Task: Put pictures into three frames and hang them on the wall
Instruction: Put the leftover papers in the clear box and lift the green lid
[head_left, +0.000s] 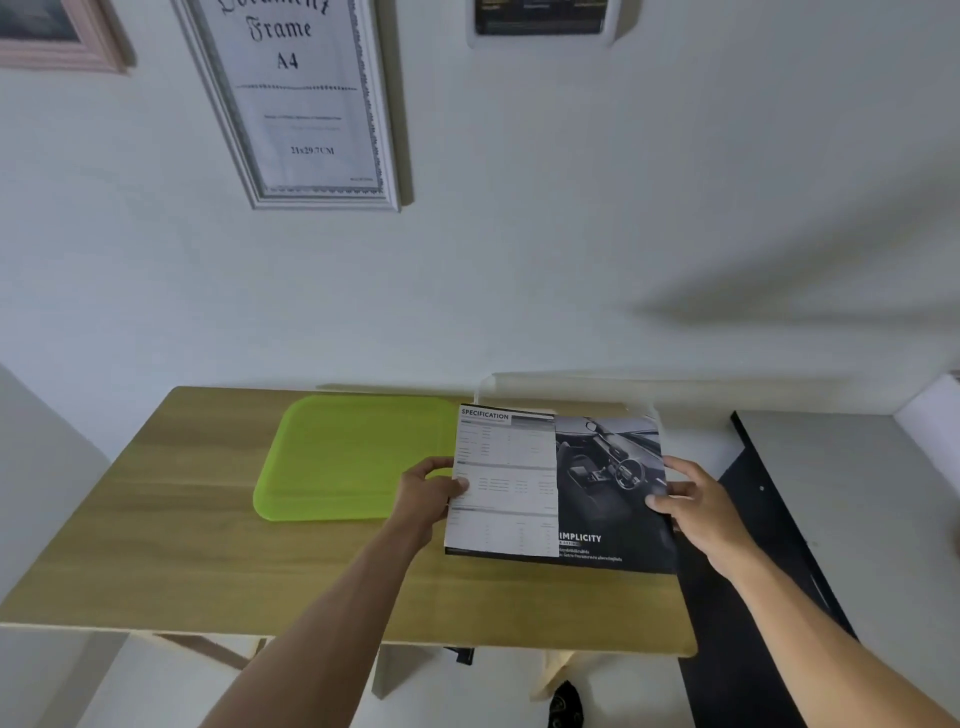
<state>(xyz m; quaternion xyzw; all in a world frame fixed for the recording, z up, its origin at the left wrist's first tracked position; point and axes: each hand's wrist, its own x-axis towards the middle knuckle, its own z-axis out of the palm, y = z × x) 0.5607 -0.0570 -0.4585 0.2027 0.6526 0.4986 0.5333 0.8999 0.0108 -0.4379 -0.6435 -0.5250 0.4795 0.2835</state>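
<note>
Head view, single entry. Item one: printed picture (558, 483), a car-brochure sheet (a specification table on its left half, a dark car interior on its right), held flat above the right end of the tabletop (208, 545). Left hand (428, 493) closed in a pinch on the sheet's left edge, thumb on top; right hand (701, 506) closed likewise on its right edge. Item two: a pale frame or clear cover (571, 387) lying under and behind the sheet by the tabletop's far right corner, mostly hidden, so its state cannot be told. Item three: lime-green tray (353, 457), bare, at the far middle of the tabletop, just beside the left hand. Item four: silver document frame (296, 104) on the wall, showing only its stock insert. Item five: pink frame (57, 41), upper left of the wall, cut off by the view. Item six: white frame (543, 23), top of the wall, with dark contents. Judged progress: one picture is in hand, not yet framed; whether the hung frames count as finished is unclear.
</note>
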